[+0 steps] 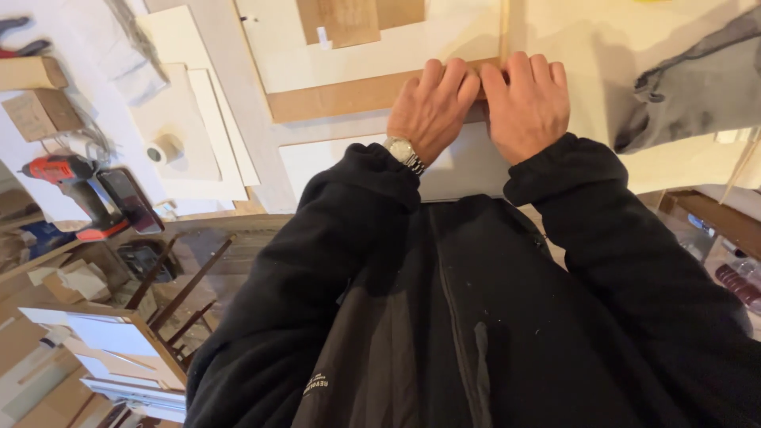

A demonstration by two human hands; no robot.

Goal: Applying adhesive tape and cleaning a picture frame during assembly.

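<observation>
My left hand (432,107) and my right hand (526,103) lie side by side, fingers down, pressing on the right end of a flat brown wooden strip (333,99) that runs across the white workbench (483,162). A thin upright wooden strip (503,32) meets the brown one just above my fingertips. A silver wristwatch (404,152) sits on my left wrist. Both arms are in black sleeves. What lies under my palms is hidden.
A grey cloth (697,87) lies at the right of the bench. At the left are white boards (190,135), a tape roll (162,150), a red and black cordless drill (83,194) and cardboard boxes (36,111). Wood offcuts and boards are stacked below at the left.
</observation>
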